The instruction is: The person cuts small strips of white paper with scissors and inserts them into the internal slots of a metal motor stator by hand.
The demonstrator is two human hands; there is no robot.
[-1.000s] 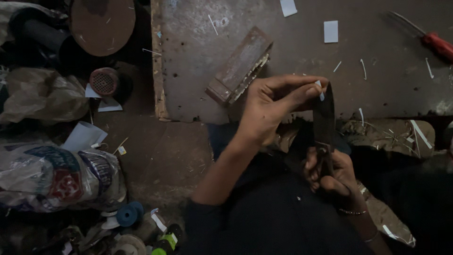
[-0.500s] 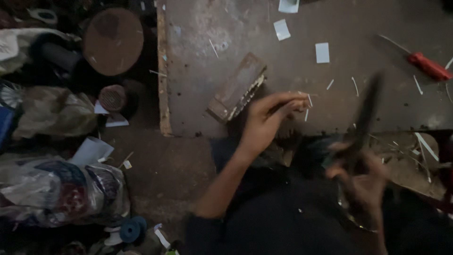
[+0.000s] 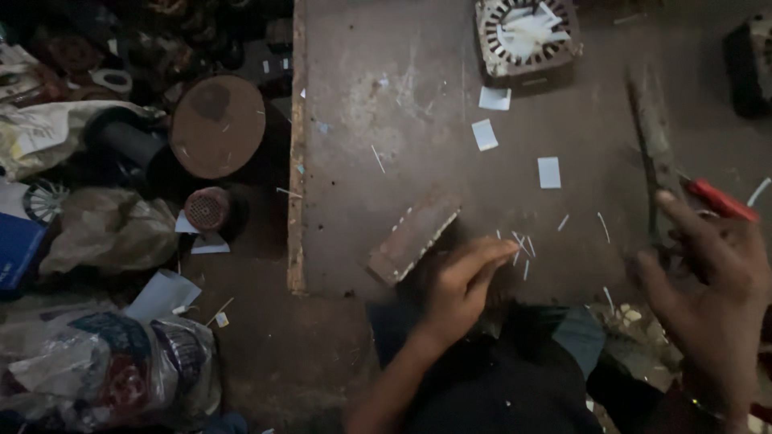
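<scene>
Head view is showing clutter lying on the floor at far left: a crumpled plastic bag (image 3: 104, 366), a round rust-brown lid (image 3: 217, 126) and a small ribbed round part (image 3: 207, 209) just below it. A worn metal bench (image 3: 386, 120) is filling the middle and right of the frame. A flat rectangular block (image 3: 414, 235) is lying tilted near the bench's front edge. The left hand (image 3: 462, 281) is resting at that edge just right of the block, fingers curled loosely inward and thumb extended; whether it is pinching anything cannot be told. Thin white slivers (image 3: 521, 245) are lying scattered just beside its fingertips. Three small white paper rectangles (image 3: 549, 172) are sitting farther back on the bench, and a slotted square metal core (image 3: 527, 36) is standing at the back edge. The right hand (image 3: 708, 281) is hovering over the bench's right part, fingers closed around a long dark blade-like tool (image 3: 653, 153) that is pointing away from the person. A red-handled tool (image 3: 721, 199) is lying just beside that hand.
</scene>
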